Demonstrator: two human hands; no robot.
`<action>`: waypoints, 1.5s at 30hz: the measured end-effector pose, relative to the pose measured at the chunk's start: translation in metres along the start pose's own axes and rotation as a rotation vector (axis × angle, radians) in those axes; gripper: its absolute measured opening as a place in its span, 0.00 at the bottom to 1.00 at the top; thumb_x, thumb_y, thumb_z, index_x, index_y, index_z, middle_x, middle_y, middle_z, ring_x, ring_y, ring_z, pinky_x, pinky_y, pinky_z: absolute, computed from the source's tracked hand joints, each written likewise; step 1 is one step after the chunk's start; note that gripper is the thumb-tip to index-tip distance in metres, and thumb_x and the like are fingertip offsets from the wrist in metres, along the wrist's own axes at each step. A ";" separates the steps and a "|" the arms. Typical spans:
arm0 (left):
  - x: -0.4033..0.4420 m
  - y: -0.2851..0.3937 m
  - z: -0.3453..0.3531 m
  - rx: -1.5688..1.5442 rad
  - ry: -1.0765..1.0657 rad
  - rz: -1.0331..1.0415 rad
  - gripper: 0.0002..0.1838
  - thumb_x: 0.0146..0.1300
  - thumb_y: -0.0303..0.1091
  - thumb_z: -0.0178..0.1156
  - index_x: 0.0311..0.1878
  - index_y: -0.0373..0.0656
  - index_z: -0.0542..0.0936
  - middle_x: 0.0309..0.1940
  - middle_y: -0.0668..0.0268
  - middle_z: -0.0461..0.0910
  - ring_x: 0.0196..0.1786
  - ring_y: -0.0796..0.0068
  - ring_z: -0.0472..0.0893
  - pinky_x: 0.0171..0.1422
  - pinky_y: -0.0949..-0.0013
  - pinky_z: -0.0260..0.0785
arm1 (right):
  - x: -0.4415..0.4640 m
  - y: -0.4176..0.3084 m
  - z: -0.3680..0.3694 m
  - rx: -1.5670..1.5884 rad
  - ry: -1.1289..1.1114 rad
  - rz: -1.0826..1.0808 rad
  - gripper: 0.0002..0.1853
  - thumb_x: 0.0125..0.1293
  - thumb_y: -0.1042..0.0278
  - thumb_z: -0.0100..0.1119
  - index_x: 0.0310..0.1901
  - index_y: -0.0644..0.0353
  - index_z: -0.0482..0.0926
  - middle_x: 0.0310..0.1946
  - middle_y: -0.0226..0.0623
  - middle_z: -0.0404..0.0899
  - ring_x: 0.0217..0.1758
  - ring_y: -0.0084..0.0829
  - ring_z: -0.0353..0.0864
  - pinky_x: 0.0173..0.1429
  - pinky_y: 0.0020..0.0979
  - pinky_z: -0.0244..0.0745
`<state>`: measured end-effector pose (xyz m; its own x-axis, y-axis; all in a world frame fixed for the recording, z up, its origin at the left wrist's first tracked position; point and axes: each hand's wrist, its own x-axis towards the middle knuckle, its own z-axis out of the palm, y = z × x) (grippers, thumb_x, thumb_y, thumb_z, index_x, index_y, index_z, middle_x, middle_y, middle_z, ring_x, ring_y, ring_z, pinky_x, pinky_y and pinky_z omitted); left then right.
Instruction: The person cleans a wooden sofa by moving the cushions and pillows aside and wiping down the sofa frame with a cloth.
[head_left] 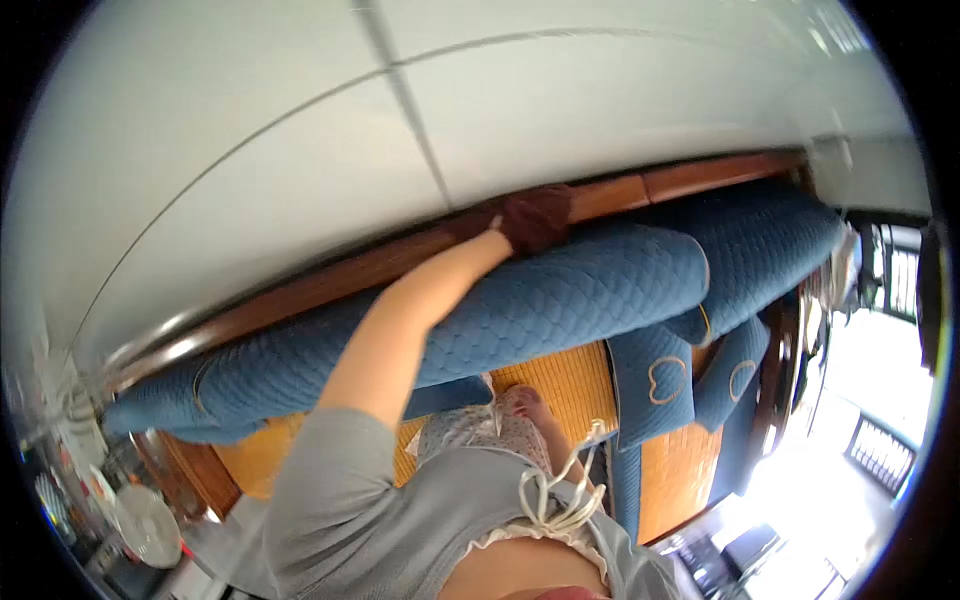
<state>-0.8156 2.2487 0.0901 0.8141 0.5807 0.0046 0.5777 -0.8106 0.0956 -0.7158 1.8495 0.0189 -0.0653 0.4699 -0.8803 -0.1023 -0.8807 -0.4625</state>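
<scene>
My left arm reaches up across the sofa back. My left hand (505,230) is pressed to the wooden top rail (610,195), with a dark brown cloth (538,215) covering the fingers. How the fingers lie under the cloth is mostly hidden. Just below the cloth, a blue quilted cover (570,285) drapes over the sofa's backrest. A second blue quilted cover (760,240) lies farther right along the back. My right hand is out of view.
A white tiled wall (270,190) rises behind the rail. Blue cushions (650,385) with heart outlines rest on the woven seat mat (565,375), near a bare foot (525,402). A round fan (148,525) stands at lower left; bright windows (880,450) are at right.
</scene>
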 end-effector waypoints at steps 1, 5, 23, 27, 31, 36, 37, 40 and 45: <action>0.003 -0.002 -0.004 -0.024 0.021 -0.020 0.15 0.61 0.32 0.43 0.43 0.33 0.73 0.37 0.48 0.77 0.41 0.58 0.78 0.45 0.59 0.72 | 0.001 -0.002 -0.012 0.106 0.013 -0.023 0.15 0.65 0.68 0.48 0.51 0.63 0.70 0.30 0.39 0.79 0.26 0.28 0.78 0.29 0.28 0.74; -0.008 -0.001 -0.039 -0.170 0.151 -0.119 0.12 0.59 0.30 0.44 0.34 0.34 0.75 0.31 0.49 0.78 0.35 0.58 0.79 0.34 0.57 0.73 | -0.016 -0.015 -0.053 -0.024 0.158 0.094 0.17 0.67 0.58 0.47 0.54 0.55 0.69 0.29 0.35 0.78 0.29 0.27 0.79 0.31 0.27 0.73; 0.085 0.037 -0.004 -0.070 0.151 -0.128 0.18 0.60 0.37 0.47 0.48 0.35 0.72 0.41 0.51 0.77 0.41 0.52 0.78 0.48 0.56 0.71 | 0.083 -0.100 -0.280 -0.128 0.140 0.110 0.18 0.63 0.50 0.52 0.48 0.52 0.71 0.30 0.34 0.79 0.27 0.27 0.78 0.36 0.28 0.72; 0.134 0.060 0.000 0.267 0.231 -0.080 0.22 0.62 0.40 0.47 0.53 0.32 0.71 0.44 0.51 0.76 0.43 0.56 0.77 0.50 0.60 0.71 | 0.087 -0.045 -0.327 -0.086 0.199 0.199 0.20 0.62 0.44 0.49 0.49 0.49 0.71 0.31 0.33 0.80 0.28 0.27 0.78 0.39 0.29 0.71; 0.153 0.081 0.034 0.910 0.398 0.046 0.18 0.62 0.38 0.49 0.50 0.38 0.75 0.53 0.54 0.73 0.52 0.62 0.74 0.59 0.66 0.66 | 0.049 -0.037 -0.331 0.044 0.192 0.329 0.17 0.62 0.45 0.49 0.43 0.46 0.76 0.31 0.31 0.80 0.25 0.24 0.74 0.35 0.25 0.69; 0.153 0.079 -0.067 -0.478 -0.097 -0.026 0.14 0.63 0.34 0.51 0.49 0.44 0.77 0.53 0.60 0.75 0.56 0.63 0.73 0.61 0.67 0.64 | 0.054 -0.011 -0.349 0.000 0.198 0.343 0.16 0.62 0.48 0.50 0.42 0.48 0.77 0.31 0.31 0.80 0.25 0.24 0.75 0.34 0.25 0.70; 0.151 0.076 -0.072 -0.740 -0.185 -0.066 0.14 0.63 0.34 0.51 0.50 0.44 0.77 0.53 0.60 0.75 0.55 0.62 0.73 0.60 0.66 0.64 | 0.054 -0.015 -0.346 0.008 0.200 0.334 0.16 0.62 0.48 0.50 0.42 0.49 0.77 0.31 0.31 0.80 0.26 0.24 0.75 0.33 0.25 0.70; 0.131 0.065 -0.034 -0.852 -0.044 -0.062 0.18 0.64 0.36 0.50 0.56 0.45 0.73 0.54 0.59 0.74 0.54 0.63 0.74 0.61 0.66 0.64 | 0.054 -0.025 -0.345 0.025 0.211 0.306 0.16 0.62 0.50 0.51 0.42 0.50 0.77 0.31 0.32 0.80 0.26 0.24 0.75 0.33 0.25 0.70; 0.150 0.069 -0.169 -1.115 -0.087 0.069 0.13 0.62 0.32 0.52 0.49 0.45 0.79 0.46 0.57 0.78 0.52 0.69 0.75 0.56 0.70 0.66 | 0.066 -0.042 -0.335 0.054 0.213 0.247 0.15 0.62 0.52 0.52 0.42 0.53 0.77 0.32 0.33 0.80 0.27 0.24 0.76 0.32 0.25 0.71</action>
<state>-0.6634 2.2924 0.2661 0.8687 0.4948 -0.0210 0.1907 -0.2950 0.9363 -0.3836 1.8975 -0.0554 0.1140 0.2140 -0.9702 -0.1619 -0.9595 -0.2306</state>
